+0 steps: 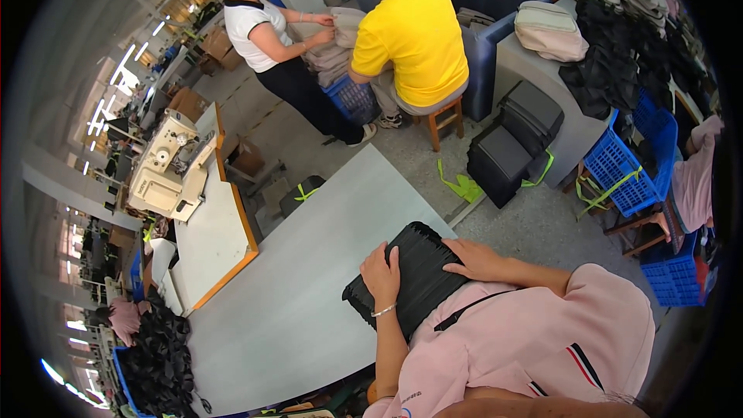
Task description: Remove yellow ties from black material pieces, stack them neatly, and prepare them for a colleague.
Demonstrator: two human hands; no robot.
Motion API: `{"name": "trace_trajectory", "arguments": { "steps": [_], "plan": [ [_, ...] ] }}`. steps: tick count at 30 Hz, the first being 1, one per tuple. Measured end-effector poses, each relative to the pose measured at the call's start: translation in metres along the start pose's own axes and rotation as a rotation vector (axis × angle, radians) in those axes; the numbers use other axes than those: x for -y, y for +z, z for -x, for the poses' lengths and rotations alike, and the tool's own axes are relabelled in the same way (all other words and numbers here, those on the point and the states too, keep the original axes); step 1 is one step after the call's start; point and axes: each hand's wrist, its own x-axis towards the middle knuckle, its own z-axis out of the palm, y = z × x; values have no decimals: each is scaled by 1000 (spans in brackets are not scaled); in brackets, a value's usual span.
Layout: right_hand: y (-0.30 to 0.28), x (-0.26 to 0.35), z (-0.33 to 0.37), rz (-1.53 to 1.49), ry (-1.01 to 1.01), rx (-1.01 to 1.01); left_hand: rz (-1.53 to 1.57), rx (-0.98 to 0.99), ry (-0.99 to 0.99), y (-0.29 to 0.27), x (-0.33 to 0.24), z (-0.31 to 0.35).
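Observation:
A thick stack of black fabric pieces [424, 275] rests at the near edge of a grey table, close against my body. Its many thin layers show as ridges along the side. My left hand [381, 275] grips the left part of the stack, with its fingers pointing away from me and the thumb beside them. At the right end, my right hand [474, 260] holds the stack with its thumb on the near side and its fingers toward the far corner. The undersides of both hands are hidden.
The grey table [294, 302] reaches left toward a sewing machine [170, 162] on its own table. Black cloth [159, 356] is heaped at lower left. Beyond stand black stacks [515, 139] with green ties, blue baskets [631, 162] and two people, one on a stool [437, 124].

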Motion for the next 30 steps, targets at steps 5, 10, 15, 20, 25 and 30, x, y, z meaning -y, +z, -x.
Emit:
{"name": "trace_trajectory", "arguments": {
  "steps": [5,10,15,20,25,30],
  "plan": [
    [-4,2,-1,-3,-17,12,-10,4,-17,-2,-2,1],
    [-6,5,-1,-8,-13,10,6,8,-31,-5,-5,1],
    [-6,5,-2,-59,-41,-6,23,1,-41,-4,-5,0],
    [-4,0,-3,-56,-17,21,20,27,-64,-5,-7,-1],
    [-13,12,-3,-43,34,50,2,6,-47,-3,-5,0],
    [-15,16,-4,-29,84,111,35,7,-44,-3,-2,2]
  ]
}}
